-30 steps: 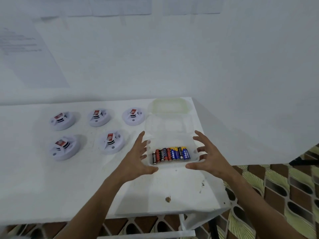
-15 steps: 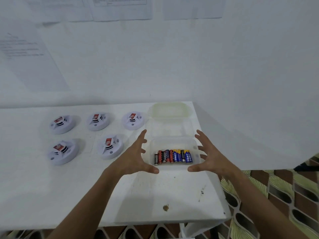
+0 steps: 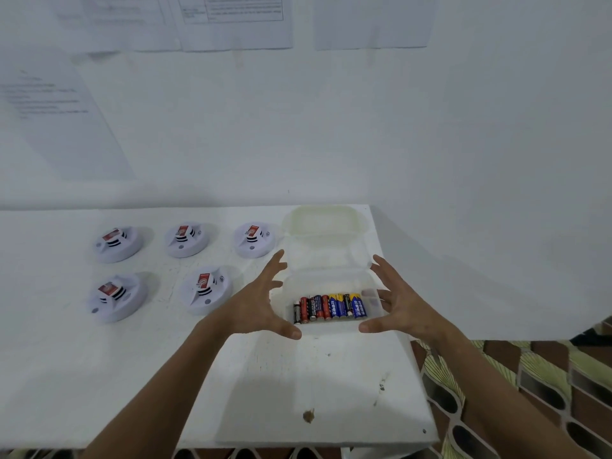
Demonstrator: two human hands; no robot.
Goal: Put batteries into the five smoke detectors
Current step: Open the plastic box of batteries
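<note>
A clear plastic box (image 3: 331,283) sits on the white table (image 3: 99,376) near its right edge, its hinged lid (image 3: 324,223) thrown back toward the wall. A row of batteries (image 3: 329,308), red, black and blue-and-yellow, lies side by side along the front of the box. The left hand (image 3: 261,299) is spread beside the box's left wall, fingers splayed and thumb pointing toward the front left corner; the right hand (image 3: 397,303) mirrors it beside the right wall. Both hands hold nothing, and whether the fingertips touch the plastic cannot be told. The batteries lie between the two hands. Five white smoke detectors lie to the left of the box, three in a back row (image 3: 187,240) and two in front (image 3: 205,289), the nearest just beside the left hand.
</note>
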